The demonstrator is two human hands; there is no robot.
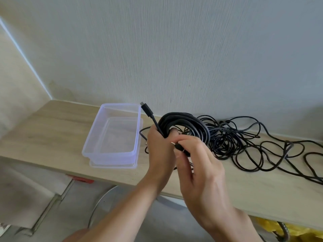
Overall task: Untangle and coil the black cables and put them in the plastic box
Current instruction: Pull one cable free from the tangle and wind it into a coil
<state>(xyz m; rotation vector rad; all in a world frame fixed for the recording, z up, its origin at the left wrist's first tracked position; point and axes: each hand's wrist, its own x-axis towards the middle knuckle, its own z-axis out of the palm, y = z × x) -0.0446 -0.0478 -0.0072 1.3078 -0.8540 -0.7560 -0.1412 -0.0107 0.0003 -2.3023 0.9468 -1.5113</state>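
The left hand (158, 151) is curled around a coil of thick black cable (188, 122) and grips the gathered loops at their lower left, so the coil stands upright above the table edge. One end of this cable, a long black plug with a metal tip (146, 110), sticks up and to the left out of the fist, towards the wall. The right hand (199, 168) sits just in front of the left and touches it. Its thumb and fingers pinch a short black connector with a small metal tip (179, 147), which points left at the coil.

Just to the left of the hands, a clear rectangular plastic box (120, 106) stands open on the light wooden tabletop (52, 135), resting on what looks like its flat clear lid (113, 165). Behind and to the right of the coil, a loose tangle of thin black cables (232, 142) lies spread over the tabletop, its loops trailing off to the right. A pale textured wall (174, 49) rises behind the table. A crumpled yellow bag (300, 231) shows below the table edge at the lower right.
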